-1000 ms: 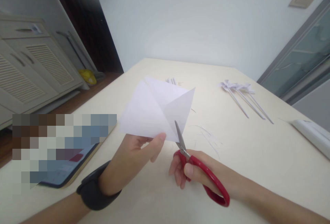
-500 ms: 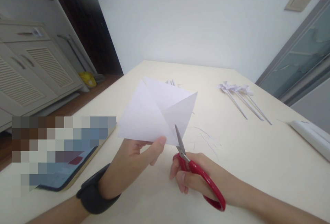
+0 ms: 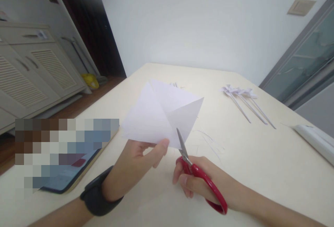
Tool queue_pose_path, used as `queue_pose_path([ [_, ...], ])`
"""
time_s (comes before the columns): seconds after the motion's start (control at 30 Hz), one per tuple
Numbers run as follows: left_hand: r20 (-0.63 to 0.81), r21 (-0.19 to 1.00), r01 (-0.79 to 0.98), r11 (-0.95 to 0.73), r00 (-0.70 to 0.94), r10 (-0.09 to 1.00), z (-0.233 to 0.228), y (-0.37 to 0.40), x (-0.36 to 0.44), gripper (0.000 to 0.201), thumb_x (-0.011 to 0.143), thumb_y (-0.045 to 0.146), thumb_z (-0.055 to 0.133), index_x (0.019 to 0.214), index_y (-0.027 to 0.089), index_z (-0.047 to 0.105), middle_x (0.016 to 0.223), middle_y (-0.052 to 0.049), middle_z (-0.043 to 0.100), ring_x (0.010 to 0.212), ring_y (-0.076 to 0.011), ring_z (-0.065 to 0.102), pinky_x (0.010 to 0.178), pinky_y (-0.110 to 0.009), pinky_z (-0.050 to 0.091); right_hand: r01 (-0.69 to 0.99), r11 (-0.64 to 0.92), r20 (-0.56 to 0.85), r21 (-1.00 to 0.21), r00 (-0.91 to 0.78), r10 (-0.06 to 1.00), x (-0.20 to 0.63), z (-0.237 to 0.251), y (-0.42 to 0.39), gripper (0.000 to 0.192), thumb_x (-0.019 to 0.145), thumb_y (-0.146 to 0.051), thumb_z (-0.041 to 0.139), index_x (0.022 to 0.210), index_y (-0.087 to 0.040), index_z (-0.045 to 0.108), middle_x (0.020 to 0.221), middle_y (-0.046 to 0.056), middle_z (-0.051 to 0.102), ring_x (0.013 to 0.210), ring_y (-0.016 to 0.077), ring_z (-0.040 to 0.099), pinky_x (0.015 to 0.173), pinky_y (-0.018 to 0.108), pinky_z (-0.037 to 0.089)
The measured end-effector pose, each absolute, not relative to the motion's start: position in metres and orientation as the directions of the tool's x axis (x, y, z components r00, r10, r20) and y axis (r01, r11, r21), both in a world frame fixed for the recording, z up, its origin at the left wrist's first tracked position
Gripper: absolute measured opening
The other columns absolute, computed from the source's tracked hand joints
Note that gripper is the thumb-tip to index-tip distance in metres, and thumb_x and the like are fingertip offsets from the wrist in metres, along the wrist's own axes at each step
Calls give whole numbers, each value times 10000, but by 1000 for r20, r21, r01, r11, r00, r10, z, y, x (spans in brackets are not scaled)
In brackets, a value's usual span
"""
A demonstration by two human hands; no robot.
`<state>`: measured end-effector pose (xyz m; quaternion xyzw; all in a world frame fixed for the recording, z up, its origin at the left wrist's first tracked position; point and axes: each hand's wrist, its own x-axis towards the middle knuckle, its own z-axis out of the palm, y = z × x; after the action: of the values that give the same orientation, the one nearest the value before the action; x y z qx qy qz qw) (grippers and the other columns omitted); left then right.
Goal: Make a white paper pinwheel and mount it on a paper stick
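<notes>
My left hand (image 3: pixel 135 166) pinches the lower edge of a creased white paper square (image 3: pixel 156 115), holding it up above the cream table (image 3: pixel 261 164). A black band sits on that wrist. In my right hand (image 3: pixel 200 181) are red-handled scissors (image 3: pixel 198 174). Their blades point up and meet the paper's bottom corner along a diagonal crease.
A tablet (image 3: pixel 65 174) with a blurred screen lies at the table's left edge. Thin paper slivers (image 3: pixel 211 141) lie just behind the scissors. Three white paper pinwheels on sticks (image 3: pixel 245 98) rest at the far right, and a white bar-shaped object (image 3: pixel 315 141) lies near the right edge.
The paper and both hands have shifted slightly to the right and down in view. The scissor blades stay at the paper's lower corner.
</notes>
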<state>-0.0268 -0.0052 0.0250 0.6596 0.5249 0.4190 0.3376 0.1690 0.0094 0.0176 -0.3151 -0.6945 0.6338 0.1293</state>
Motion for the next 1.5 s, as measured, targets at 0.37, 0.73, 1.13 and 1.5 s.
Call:
queue_pose_path([
  [0.37,246,864,430,-262,93,965,27,-4,-26,363,867,257,419,509,205,394,462,61,405,457,-105,429,505,-248,347,254,-26,-216,-967,-760,613,169,13,8,211,748,-54,407,849,-153,562,593,-37,474,525,68,426,467,154,335],
  [0.73,238,863,438,-251,86,967,25,-5,-27,373,867,257,418,499,204,393,461,58,401,469,-107,434,498,-240,353,209,-31,-183,-978,-765,618,167,11,10,140,859,-219,439,855,-147,560,553,-47,434,525,71,444,502,174,343],
  [1.13,249,846,465,-259,85,965,24,-5,-28,389,867,283,423,490,199,379,442,62,388,472,-102,438,537,-237,367,201,12,-152,-979,-777,611,168,9,10,293,878,-414,421,793,-151,518,553,-30,486,519,74,446,542,195,368],
  [1.5,242,859,445,-254,85,966,23,-4,-27,357,862,266,429,512,196,417,459,60,421,460,-100,441,491,-231,361,206,-13,-167,-979,-755,635,167,9,9,328,878,-416,412,726,-146,519,492,-40,461,450,66,424,466,177,353],
])
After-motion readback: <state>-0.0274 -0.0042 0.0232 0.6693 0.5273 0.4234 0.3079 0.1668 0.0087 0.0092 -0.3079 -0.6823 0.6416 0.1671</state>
